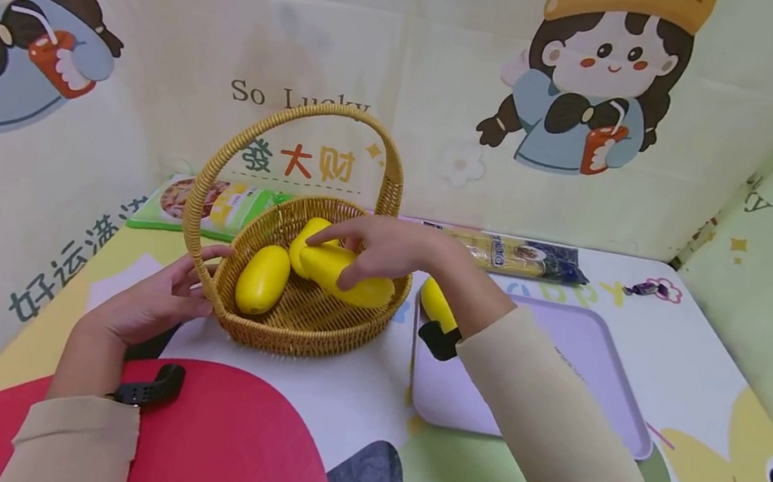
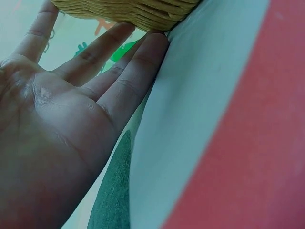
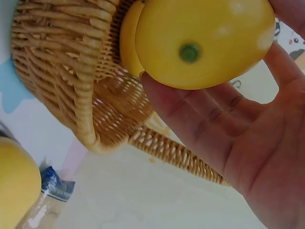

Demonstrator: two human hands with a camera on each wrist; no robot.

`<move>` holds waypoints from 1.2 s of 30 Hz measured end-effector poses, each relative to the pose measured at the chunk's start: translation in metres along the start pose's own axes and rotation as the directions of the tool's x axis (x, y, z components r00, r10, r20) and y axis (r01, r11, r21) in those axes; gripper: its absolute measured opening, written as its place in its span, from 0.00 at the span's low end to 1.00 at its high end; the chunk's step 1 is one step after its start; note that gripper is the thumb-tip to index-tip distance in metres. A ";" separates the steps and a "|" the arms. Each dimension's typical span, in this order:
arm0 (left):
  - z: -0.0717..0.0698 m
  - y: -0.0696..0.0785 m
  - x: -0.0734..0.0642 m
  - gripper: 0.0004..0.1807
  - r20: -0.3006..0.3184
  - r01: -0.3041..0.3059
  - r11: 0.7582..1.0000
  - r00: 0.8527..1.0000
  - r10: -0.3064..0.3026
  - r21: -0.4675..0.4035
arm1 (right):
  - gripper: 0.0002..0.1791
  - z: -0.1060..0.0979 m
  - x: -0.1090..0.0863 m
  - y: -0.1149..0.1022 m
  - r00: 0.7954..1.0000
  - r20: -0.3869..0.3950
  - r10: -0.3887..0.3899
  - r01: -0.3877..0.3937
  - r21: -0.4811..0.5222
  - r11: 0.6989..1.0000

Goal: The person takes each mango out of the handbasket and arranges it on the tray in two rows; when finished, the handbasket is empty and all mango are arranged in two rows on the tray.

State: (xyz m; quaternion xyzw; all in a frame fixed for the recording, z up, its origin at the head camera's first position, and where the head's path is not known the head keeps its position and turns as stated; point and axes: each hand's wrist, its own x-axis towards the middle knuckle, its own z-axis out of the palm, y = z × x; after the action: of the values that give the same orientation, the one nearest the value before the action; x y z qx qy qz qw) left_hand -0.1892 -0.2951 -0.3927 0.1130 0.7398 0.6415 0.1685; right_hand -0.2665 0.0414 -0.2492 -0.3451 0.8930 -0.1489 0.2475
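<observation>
My right hand [image 1: 389, 248] is over the wicker basket [image 1: 310, 343], thumb and fingers gripping a long, smooth yellow fruit [image 1: 363, 290]. A small green spot marks the end of this fruit in the right wrist view. Inside the basket, one yellow fruit [image 1: 262, 280] lies at the left and another [image 1: 300, 248] lies behind the held one, partly hidden by it. My left hand [image 1: 153, 301] is at the basket's left side. Its extended fingers [image 2: 136, 71] touch the lower wicker wall in the left wrist view.
A lilac tray [image 1: 461, 392] to the right bears another yellow fruit [image 1: 439, 304], partly covered by my right arm. Behind are a green food bag [image 1: 168, 205] and a pasta packet [image 1: 531, 260]. A small wrapped candy [image 1: 644, 289] lies far right. The basket's tall handle [image 1: 218, 155] arches up.
</observation>
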 end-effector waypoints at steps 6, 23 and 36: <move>0.002 -0.001 0.001 0.41 -0.017 0.020 1.000 1.000 -0.020 0.014 | 0.37 -0.008 -0.011 0.005 1.000 -0.025 0.001 -0.001 0.014 1.000; 0.001 -0.002 -0.002 0.41 -0.021 0.003 1.000 1.000 -0.003 0.020 | 0.37 -0.016 -0.053 0.028 0.994 -0.106 0.019 -0.019 0.008 1.000; 0.002 -0.002 0.001 0.41 -0.025 0.009 1.000 1.000 -0.008 0.030 | 0.37 -0.014 -0.082 0.053 0.982 -0.180 0.062 -0.053 0.052 0.997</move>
State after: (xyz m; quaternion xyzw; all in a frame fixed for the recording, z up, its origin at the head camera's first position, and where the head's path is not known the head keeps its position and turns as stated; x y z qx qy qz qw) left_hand -0.1887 -0.2930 -0.3947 0.1045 0.7520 0.6308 0.1602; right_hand -0.2505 0.1373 -0.2324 -0.2983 0.9178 -0.1933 0.1771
